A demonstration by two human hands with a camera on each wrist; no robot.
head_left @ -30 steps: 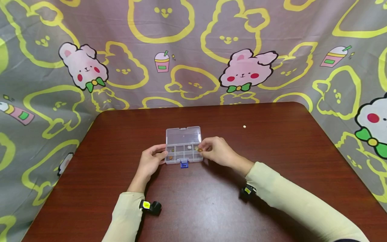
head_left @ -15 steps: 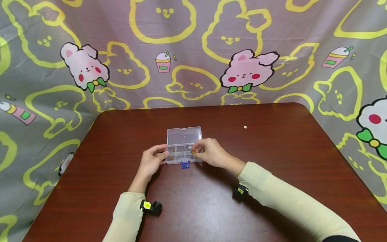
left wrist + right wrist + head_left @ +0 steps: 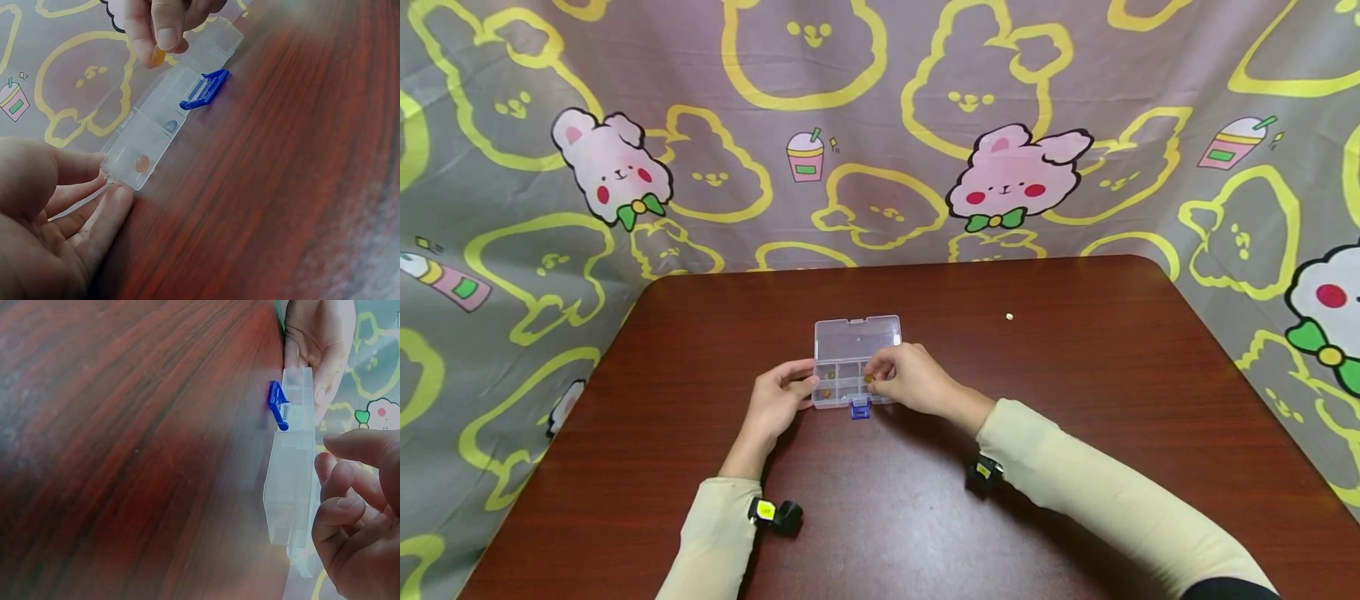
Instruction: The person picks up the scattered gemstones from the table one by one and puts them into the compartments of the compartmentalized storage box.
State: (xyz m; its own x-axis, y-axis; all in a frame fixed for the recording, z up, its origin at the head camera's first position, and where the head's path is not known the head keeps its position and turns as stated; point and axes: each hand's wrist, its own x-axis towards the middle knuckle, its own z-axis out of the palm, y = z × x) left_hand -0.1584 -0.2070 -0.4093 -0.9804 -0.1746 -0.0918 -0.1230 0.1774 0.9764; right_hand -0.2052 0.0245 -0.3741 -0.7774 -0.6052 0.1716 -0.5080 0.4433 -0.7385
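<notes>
A clear plastic compartment box [image 3: 831, 405] stands on the table with its lid [image 3: 856, 340] raised at the back and a blue latch [image 3: 860, 410] at the front. My left hand [image 3: 777, 400] grips its left end between thumb and fingers. Above the compartments, right of centre, my right hand [image 3: 917, 380] pinches a small glossy amber oval piece [image 3: 158, 57] between thumb and fingertip. A reddish-orange oval piece [image 3: 142, 164] and a bluish piece [image 3: 170, 126] lie in the front compartments. Behind them sits a greenish piece [image 3: 831, 375]. My right hand hides the right-hand compartments in the head view.
One tiny whitish piece [image 3: 1010, 317] lies on the dark red-brown wooden table [image 3: 1037, 367], to the right of the box and farther back. A patterned cloth curtain [image 3: 880, 108] hangs around the table's far and side edges.
My right hand has moved left over the box, from its right edge toward the middle, carrying the amber piece. My left hand keeps its hold on the left end.
</notes>
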